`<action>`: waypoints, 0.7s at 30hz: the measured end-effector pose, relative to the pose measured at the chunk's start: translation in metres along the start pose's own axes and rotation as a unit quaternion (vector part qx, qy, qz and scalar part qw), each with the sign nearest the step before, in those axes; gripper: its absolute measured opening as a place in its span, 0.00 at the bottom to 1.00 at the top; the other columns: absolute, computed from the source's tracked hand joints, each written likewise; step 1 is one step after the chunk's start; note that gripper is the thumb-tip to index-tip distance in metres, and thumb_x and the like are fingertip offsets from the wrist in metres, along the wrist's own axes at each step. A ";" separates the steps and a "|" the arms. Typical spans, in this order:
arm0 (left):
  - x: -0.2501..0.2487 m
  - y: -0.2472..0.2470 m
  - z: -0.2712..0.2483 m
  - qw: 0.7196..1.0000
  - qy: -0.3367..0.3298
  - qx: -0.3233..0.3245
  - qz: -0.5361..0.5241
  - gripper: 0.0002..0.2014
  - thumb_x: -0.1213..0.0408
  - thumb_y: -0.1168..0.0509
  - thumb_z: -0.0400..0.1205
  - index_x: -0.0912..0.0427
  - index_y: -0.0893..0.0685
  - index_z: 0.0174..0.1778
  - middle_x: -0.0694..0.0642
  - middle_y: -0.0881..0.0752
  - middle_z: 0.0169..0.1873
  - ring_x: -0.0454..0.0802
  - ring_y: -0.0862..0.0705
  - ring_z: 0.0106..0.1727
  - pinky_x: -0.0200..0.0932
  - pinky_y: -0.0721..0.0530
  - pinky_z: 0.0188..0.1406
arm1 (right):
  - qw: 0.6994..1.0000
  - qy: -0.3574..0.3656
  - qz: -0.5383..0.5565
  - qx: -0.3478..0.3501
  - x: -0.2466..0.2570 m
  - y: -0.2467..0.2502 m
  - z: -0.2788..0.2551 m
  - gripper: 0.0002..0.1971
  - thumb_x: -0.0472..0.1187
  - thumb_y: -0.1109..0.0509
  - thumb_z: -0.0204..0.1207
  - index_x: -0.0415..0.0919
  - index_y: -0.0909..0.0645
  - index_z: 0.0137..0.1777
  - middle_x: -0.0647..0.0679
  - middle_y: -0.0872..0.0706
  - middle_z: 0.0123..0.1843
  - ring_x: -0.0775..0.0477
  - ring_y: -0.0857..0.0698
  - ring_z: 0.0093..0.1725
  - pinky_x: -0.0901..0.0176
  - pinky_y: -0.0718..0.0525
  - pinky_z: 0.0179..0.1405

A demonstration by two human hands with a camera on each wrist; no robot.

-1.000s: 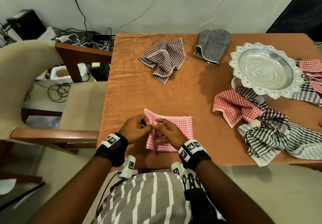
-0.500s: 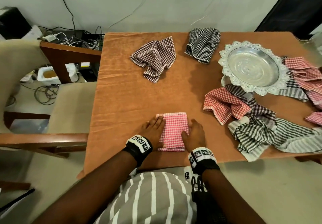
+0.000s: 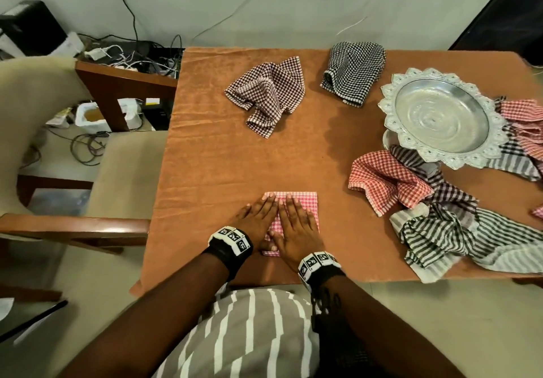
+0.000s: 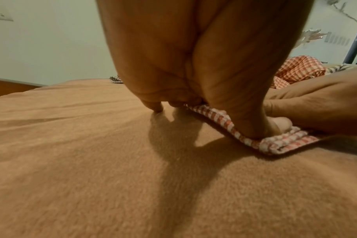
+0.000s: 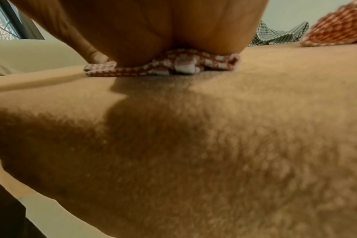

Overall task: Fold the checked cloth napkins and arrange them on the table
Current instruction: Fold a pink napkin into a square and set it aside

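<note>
Now I have my left hand and right hand spread flat on the folded pink napkin at the table's near edge; I'd press outward evenly to set the creases.

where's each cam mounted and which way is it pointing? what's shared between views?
Head: on the person's head, looking forward and down at the table; shows both forearms, left hand and right hand pressed flat on the pink napkin, and the silver tray.
Left wrist: low over the cloth, looking along the left palm; its thumb presses the napkin's near corner, right hand beside it.
Right wrist: near table level, looking along the right palm at the napkin's layered edge; blurry.
Shared: all three see the pink napkin; both wrist views also catch the red checked napkin.
</note>
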State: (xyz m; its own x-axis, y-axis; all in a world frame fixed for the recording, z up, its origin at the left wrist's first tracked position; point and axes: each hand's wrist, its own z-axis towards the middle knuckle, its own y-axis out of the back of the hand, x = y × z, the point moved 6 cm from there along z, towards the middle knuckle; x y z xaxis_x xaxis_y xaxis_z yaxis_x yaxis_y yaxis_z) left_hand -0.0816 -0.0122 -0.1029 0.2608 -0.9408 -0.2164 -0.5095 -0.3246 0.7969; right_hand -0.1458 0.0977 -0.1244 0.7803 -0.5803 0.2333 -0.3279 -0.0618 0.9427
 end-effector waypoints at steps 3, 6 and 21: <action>0.000 0.001 0.002 1.000 0.000 0.004 -0.005 0.53 0.41 0.34 0.81 0.55 0.65 0.88 0.52 0.69 0.86 0.50 0.70 0.86 0.57 0.58 0.86 | 1.000 0.001 0.004 -0.005 -0.001 0.000 0.001 0.38 0.63 0.50 0.85 0.41 0.43 0.89 0.42 0.47 0.90 0.41 0.46 0.89 0.35 0.40 0.83; 0.001 -0.001 0.003 1.000 0.000 0.010 -0.009 0.54 0.40 0.33 0.80 0.55 0.66 0.87 0.52 0.69 0.86 0.50 0.70 0.86 0.59 0.58 0.87 | 1.000 0.013 0.015 -0.001 0.001 0.004 0.000 0.38 0.63 0.53 0.86 0.42 0.49 0.90 0.44 0.56 0.91 0.44 0.54 0.90 0.35 0.45 0.86; 0.005 -0.007 0.007 0.999 -0.013 0.020 -0.021 0.58 0.38 0.32 0.78 0.51 0.72 0.86 0.51 0.74 0.84 0.49 0.72 0.85 0.59 0.60 0.85 | 0.883 -0.285 0.361 -0.096 -0.075 0.037 -0.038 0.19 0.44 0.25 0.80 0.41 0.23 0.67 0.43 0.10 0.57 0.41 0.12 0.56 0.59 0.22 0.48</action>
State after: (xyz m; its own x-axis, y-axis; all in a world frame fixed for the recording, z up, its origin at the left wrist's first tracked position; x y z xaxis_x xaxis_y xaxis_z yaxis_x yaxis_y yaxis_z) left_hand -0.0823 -0.0152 -0.1137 0.2610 -0.9283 -0.2649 -0.5315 -0.3673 0.7633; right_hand -0.1961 0.1696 -0.0976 -0.0069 -0.7303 0.6831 -0.4917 0.5973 0.6336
